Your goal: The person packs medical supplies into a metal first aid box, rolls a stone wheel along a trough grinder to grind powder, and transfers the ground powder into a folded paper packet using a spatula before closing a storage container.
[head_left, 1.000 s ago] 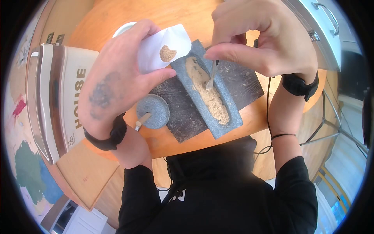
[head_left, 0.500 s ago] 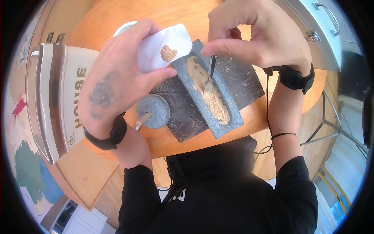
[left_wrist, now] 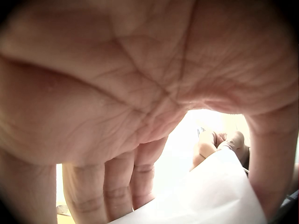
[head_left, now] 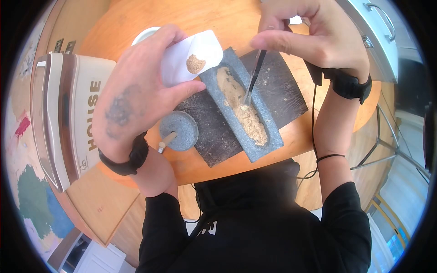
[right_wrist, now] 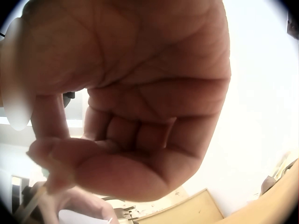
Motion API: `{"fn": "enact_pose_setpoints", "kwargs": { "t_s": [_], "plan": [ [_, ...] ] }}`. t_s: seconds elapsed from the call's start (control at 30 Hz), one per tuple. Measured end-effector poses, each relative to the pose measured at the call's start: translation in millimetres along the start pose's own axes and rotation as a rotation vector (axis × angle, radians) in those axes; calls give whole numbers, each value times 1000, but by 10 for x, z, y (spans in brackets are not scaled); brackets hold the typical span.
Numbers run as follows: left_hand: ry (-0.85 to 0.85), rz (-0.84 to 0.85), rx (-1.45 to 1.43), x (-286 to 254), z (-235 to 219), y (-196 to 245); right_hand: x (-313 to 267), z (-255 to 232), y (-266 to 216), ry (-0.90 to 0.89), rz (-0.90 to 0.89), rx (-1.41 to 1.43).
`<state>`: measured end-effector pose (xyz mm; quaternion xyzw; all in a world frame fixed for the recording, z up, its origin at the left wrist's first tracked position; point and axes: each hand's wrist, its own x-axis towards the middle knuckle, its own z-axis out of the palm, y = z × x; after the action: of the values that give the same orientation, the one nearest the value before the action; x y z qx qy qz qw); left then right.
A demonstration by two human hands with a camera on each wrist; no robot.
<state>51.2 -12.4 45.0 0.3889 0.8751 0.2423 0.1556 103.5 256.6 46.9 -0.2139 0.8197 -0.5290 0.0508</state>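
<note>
My left hand (head_left: 129,86) holds a folded piece of white paper (head_left: 207,43) between thumb and fingers, with a small heap of tan powder (head_left: 195,64) on it. In the left wrist view the same paper (left_wrist: 219,191) spans from the fingers to the thumb. My right hand (head_left: 314,45) pinches the upper end of a slim metal spoon (head_left: 255,75) between thumb and forefinger. Its lower end is at the tan powder (head_left: 252,123) lying along a grey stone grinding trough (head_left: 266,111). The right wrist view shows the other fingers curled in toward the palm.
Under the trough lies a dark board (head_left: 287,86) on a round wooden table (head_left: 123,36). A stone grinding wheel (head_left: 184,125) with a wooden handle stands at its left. Partly behind the left hand is a white round rim (head_left: 144,34). A cream box (head_left: 84,109) stands farther left.
The right hand first shifted slightly left, then back right and up, tilting the spoon's handle to the right. The spoon's tip stays at the powder in the trough. The left hand and paper barely move.
</note>
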Motion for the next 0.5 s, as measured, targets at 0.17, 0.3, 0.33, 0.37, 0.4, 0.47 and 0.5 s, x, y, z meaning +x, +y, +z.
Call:
{"fn": "enact_pose_setpoints", "kwargs": {
  "t_s": [0.17, 0.3, 0.33, 0.37, 0.4, 0.47, 0.5],
  "plan": [
    [-10, -3, -4, 5, 6, -4, 15, -17, 12, 16, -125, -72],
    [4, 2, 10, 3, 2, -1, 36, -22, 14, 51, -15, -79],
    [-1, -7, 8, 6, -3, 1, 38, -22, -9, 51, -15, -79],
    [0, -7, 8, 6, -8, 0, 37, -18, -46, 59, -37, -151],
    [-2, -10, 7, 4, -12, -3, 38, -14, -66, 66, -58, -223],
    [-4, -15, 6, 2, -19, -3, 48, -33, -4, 67, -41, -199],
    [-5, -21, 3, 1, -23, -3, 55, -40, 23, 68, -24, -175]
  ]
}}
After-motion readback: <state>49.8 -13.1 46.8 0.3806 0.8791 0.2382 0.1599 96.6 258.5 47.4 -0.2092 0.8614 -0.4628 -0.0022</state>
